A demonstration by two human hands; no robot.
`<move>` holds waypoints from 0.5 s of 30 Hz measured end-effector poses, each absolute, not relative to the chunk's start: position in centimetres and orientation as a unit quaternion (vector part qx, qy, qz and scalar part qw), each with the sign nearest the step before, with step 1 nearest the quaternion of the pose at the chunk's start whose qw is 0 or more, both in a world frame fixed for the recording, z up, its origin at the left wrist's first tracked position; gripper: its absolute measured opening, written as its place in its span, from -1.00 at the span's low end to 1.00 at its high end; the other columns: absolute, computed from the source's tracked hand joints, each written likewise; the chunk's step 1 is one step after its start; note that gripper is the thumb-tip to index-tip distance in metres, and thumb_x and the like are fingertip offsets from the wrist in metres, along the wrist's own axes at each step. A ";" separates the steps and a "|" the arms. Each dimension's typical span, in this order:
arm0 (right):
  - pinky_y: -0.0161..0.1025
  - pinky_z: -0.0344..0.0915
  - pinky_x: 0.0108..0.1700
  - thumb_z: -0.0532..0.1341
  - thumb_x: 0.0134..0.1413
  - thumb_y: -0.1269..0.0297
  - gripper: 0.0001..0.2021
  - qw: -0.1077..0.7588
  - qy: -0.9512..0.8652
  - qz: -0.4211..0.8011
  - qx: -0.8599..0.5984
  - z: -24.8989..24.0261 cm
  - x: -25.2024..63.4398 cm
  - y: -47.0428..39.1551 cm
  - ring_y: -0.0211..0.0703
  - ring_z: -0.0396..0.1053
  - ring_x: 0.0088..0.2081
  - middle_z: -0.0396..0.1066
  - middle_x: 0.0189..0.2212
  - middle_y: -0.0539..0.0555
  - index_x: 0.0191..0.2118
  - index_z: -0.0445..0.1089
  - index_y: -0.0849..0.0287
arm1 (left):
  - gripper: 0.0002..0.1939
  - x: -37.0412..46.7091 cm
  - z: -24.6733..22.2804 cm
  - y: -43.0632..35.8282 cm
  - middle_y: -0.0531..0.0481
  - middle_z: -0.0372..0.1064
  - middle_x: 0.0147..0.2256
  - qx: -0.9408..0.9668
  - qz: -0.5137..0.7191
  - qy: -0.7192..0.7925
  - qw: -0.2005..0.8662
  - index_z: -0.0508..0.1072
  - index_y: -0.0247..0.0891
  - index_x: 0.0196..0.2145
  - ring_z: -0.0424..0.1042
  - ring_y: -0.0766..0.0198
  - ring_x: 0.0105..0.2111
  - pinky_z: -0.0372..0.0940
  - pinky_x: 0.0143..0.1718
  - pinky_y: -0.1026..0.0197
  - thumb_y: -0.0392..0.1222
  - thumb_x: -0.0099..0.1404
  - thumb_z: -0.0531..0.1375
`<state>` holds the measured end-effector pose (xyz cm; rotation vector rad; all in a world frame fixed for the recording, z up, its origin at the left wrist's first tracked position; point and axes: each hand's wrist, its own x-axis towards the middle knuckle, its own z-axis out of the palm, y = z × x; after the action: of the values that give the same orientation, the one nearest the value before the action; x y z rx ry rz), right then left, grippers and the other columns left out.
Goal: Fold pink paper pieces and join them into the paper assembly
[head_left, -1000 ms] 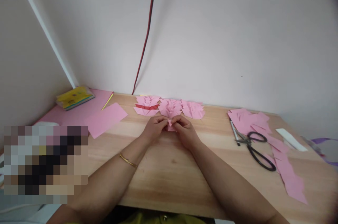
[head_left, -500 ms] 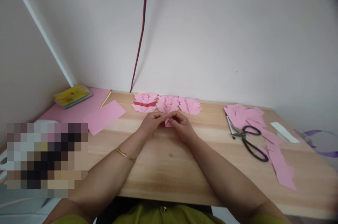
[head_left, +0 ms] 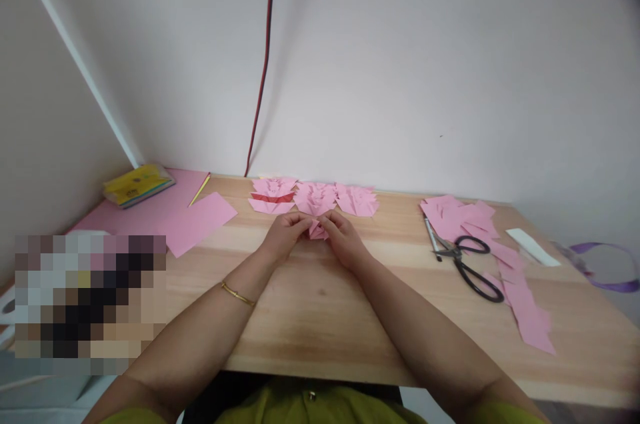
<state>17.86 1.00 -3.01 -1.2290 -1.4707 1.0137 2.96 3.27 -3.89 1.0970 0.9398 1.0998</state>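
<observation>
Between my two hands is a small folded piece of pink paper [head_left: 317, 231], just above the wooden table. My left hand [head_left: 286, 234] pinches its left side, thumb against fingers. On the opposite side my right hand [head_left: 345, 237] pinches it the same way. Fingers cover part of the folds. Right behind the hands, rows of folded pink paper shapes [head_left: 316, 197] lie near the wall, and a red strip [head_left: 273, 198] crosses the left group.
Black-handled scissors [head_left: 465, 257], a pen [head_left: 432, 239] and pink paper pieces [head_left: 457, 214] lie right, beside a white strip [head_left: 533, 247]. At left are pink sheets [head_left: 200, 221], a yellow pencil [head_left: 199, 189] and a yellow packet [head_left: 139, 185]. A cable [head_left: 265, 64] hangs behind.
More of the folded pink paper shows between my fingers, and my right fingers have shifted slightly on it. Both hands stay in nearly the same place.
</observation>
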 end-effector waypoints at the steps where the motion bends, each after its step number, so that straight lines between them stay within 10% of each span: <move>1: -0.30 0.16 -0.36 0.11 0.07 0.12 -0.77 0.464 -0.602 0.413 -0.503 -3.1 17.9 1.0 -0.25 0.20 -0.43 0.24 -0.54 -0.05 -0.48 0.28 0.15 | -0.85 2.9 -3.9 3.3 -0.01 0.39 -0.53 0.487 0.472 0.404 0.614 0.52 -0.31 -0.52 0.35 0.26 -0.44 0.23 -0.38 0.25 -0.16 -0.02 0.29; 15: -0.30 0.14 -0.39 0.15 0.02 0.23 -0.87 0.501 -0.601 0.420 -0.458 -3.6 18.0 1.1 -0.26 0.17 -0.46 0.21 -0.53 -0.05 -0.46 0.26 0.13 | -0.78 2.6 -3.4 3.1 -0.01 0.37 -0.50 0.531 0.418 0.375 0.634 0.51 -0.31 -0.44 0.30 0.30 -0.46 0.19 -0.39 0.26 -0.08 0.04 0.27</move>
<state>17.98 1.12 -3.62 -1.1080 -1.4535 1.0160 2.60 3.14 -3.37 1.2146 0.8571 0.9561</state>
